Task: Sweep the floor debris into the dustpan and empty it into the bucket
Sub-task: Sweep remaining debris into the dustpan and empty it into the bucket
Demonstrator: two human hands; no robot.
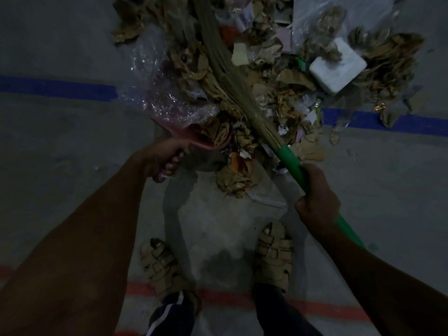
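I judge the sweeping step to be in hand: the debris (261, 76) is heaped on the floor (60, 146) ahead of my feet, across the blue line (55, 87), and only part of it sits in the dustpan (194, 137). My left hand (167, 156) is clenched round the dustpan handle, fingers curled under it; the pan is red, held low at the near edge of the heap, with crumpled brown paper and clear plastic film lying over its mouth. My right hand (315, 195) is closed in a fist on the green handle of the broom (230, 76), whose bristles lie diagonally across the pile, pointing away and to the left. Both grips are full wraps, nothing loose. A white block (337, 66) rests to the right in the heap, well apart from the pan. The bucket is not in view. The next move, as I judge it, calls for drawing the bristles toward the pan while holding its lip flat to the floor; the light film may slide off rather than load.
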